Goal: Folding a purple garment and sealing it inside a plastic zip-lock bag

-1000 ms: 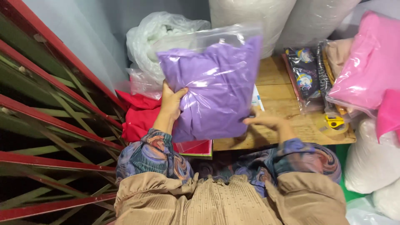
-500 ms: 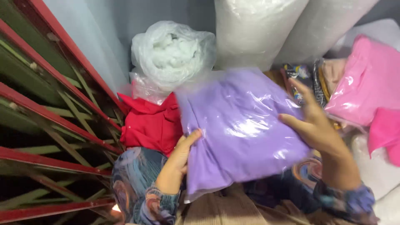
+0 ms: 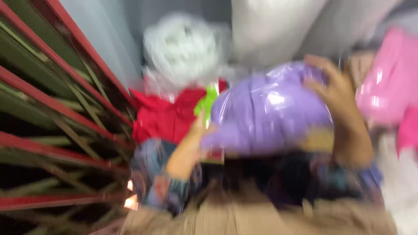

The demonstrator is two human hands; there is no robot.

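Far left: a metal rack point(image 3: 52, 109) with red rails and green struts, slanting from the top left corner down to the bottom edge, closing off that side. Beside it, a grey wall point(image 3: 117, 39) behind a crumpled clear plastic bag point(image 3: 185, 48) of white, wadded filling, rounded and glossy. Below that, a red folded garment point(image 3: 163, 117), soft and matte, with a bright green strip point(image 3: 208, 100) at its right edge; what it lies on is hidden. Left hand point(image 3: 198, 130): fingers pressed against the lower left edge of the purple bagged garment point(image 3: 265, 109), thumb position too blurred to tell. That package, purple cloth sealed in a shiny clear bag, bulging and rounded, sits at centre, held up between both hands above the person's patterned sleeves point(image 3: 161, 182). Right hand point(image 3: 337, 93): fingers spread over the package's upper right corner. Behind, two large white sacks point(image 3: 278, 26). Far right: pink bagged goods point(image 3: 387, 87), glossy, near the right hand, leaving little room there.
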